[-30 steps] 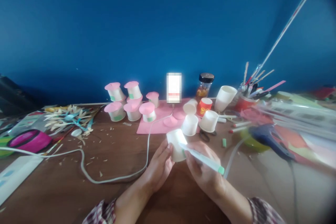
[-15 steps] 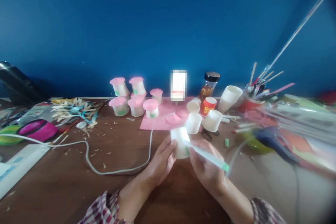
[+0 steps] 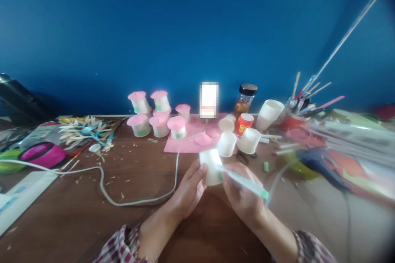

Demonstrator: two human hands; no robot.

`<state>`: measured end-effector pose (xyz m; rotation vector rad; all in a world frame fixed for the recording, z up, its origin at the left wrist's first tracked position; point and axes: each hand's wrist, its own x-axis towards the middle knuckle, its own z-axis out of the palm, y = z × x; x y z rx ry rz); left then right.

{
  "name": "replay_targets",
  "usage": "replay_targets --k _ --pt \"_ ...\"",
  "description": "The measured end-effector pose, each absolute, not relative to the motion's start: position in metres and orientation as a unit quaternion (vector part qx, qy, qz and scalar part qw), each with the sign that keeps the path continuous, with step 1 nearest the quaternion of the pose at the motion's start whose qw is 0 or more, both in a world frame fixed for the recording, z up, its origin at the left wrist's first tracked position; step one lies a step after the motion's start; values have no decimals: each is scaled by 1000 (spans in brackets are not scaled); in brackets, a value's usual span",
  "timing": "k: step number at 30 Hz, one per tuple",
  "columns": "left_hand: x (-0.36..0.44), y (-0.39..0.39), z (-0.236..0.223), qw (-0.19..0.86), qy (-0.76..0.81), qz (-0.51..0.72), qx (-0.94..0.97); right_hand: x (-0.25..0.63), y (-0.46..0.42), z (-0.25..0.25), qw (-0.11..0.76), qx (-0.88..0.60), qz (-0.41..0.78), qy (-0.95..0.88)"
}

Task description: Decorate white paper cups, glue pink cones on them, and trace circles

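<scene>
My left hand is closed round the left side of a white paper cup, which tilts in front of me over the table. In my right hand is a marker pen with a pale barrel and a green end. Its tip meets the cup's side, where a small green patch shows low on the right. Beyond the cup stand more white paper cups, one of them leaning. A small green cap lies to the right of my right hand.
Several cups with pink paper tops stand at the back left, some stacked. A pink sheet lies near a red cup and a black-lidded jar. A white cable crosses the table. Scissors and a glue gun lie right.
The whole view has shifted slightly since one second ago. My hands keep the same hold on the cup and marker pen, and the green patch on the cup looks larger.
</scene>
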<state>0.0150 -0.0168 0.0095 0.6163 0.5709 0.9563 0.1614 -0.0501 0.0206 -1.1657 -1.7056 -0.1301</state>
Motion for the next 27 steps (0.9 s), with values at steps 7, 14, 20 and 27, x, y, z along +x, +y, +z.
replay_targets --k 7,14,20,27 --pt "14 -17 8 805 261 445 292 162 -50 21 513 -482 -60 -708" --pt "14 -17 8 808 272 441 280 162 -49 20 506 -486 -70 -709" --pt "14 -17 9 809 269 443 278 162 -49 22 505 -483 -64 -712" --pt "15 -16 10 807 270 450 272 162 -49 22 502 -486 -63 -713"
